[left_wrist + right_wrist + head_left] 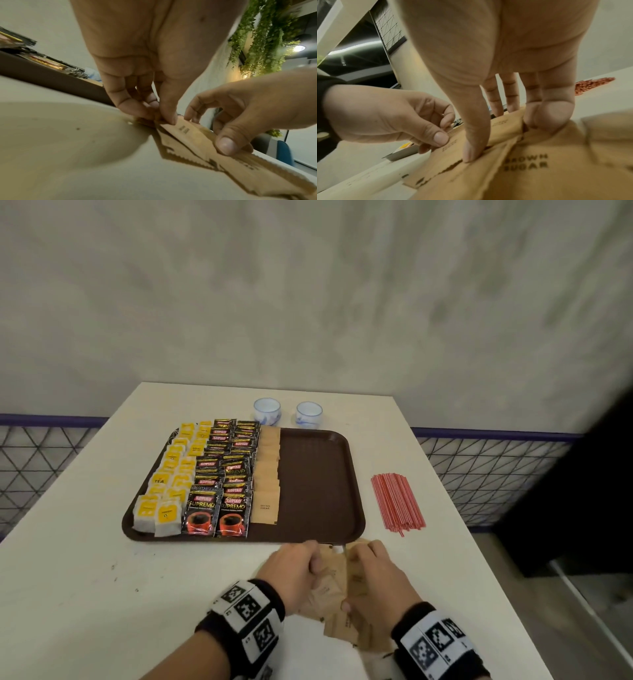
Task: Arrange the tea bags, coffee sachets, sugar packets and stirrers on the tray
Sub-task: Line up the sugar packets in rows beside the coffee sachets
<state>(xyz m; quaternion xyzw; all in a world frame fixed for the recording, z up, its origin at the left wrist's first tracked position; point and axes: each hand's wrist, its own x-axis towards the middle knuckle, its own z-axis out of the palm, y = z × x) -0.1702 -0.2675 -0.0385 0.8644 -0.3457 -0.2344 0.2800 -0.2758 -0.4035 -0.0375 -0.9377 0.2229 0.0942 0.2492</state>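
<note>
A loose pile of brown sugar packets (334, 589) lies on the white table just in front of the brown tray (315, 474). My left hand (308, 563) pinches some of these packets (185, 134) between thumb and fingers. My right hand (356, 573) grips the neighbouring packets (527, 162), thumb on top and fingers behind. On the tray, yellow tea bags (171, 474) fill the left side. Beside them stand black coffee sachets (226, 474), then one column of sugar packets (267, 474). Red stirrers (397, 501) lie in a bundle on the table right of the tray.
Two small white-and-blue cups (267, 411) (309, 414) stand behind the tray. The tray's right half is bare. A wire-mesh railing (479, 474) runs along both sides beyond the table's edges. The wall is close behind.
</note>
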